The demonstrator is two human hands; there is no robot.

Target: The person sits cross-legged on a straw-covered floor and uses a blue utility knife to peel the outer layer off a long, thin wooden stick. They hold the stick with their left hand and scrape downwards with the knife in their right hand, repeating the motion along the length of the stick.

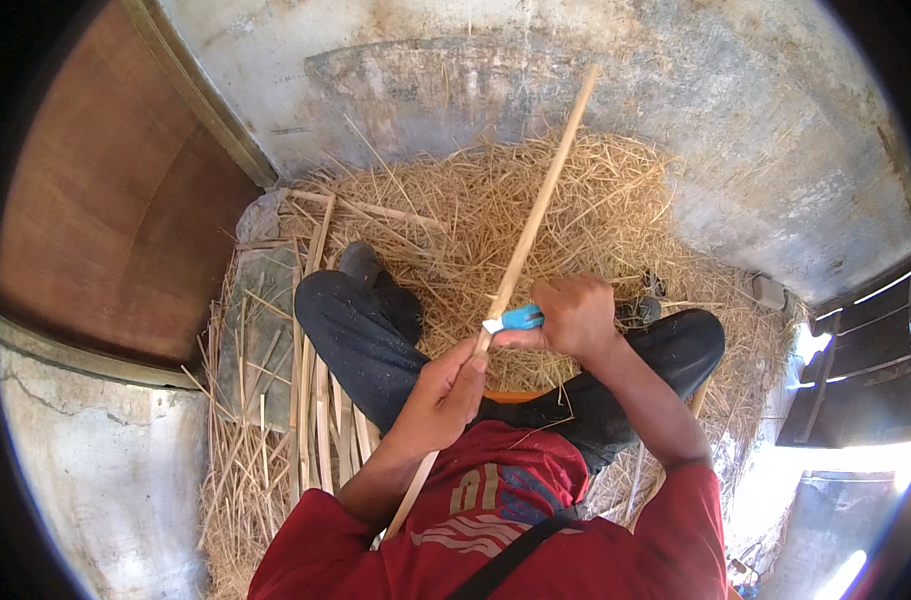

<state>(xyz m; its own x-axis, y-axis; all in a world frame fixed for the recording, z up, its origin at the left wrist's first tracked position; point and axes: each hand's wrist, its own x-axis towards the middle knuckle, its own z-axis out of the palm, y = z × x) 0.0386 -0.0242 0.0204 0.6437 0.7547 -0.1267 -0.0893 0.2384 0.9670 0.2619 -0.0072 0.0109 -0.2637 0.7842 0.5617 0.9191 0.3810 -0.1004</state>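
A long, pale bamboo-like strip [544, 195] slants from my lap up toward the far wall. My left hand [441, 398] is closed round it below its middle, thumb along the strip. In my right hand [578, 312] is a blue-handled knife [522, 318], gripped with the fingers wrapped round. Its short bright blade lies against the strip, just above the left hand's fingertips. Most of the handle is hidden in the fist, so the knife's full shape does not show.
Straw-like shavings [576, 220] cover the floor around my crossed legs [361, 340]. Several cut strips [321, 420] lie at my left beside a stone slab [261, 330]. A stained wall [676, 90] stands ahead, a brown door panel [116, 190] at left, dark boards [856, 350] at right.
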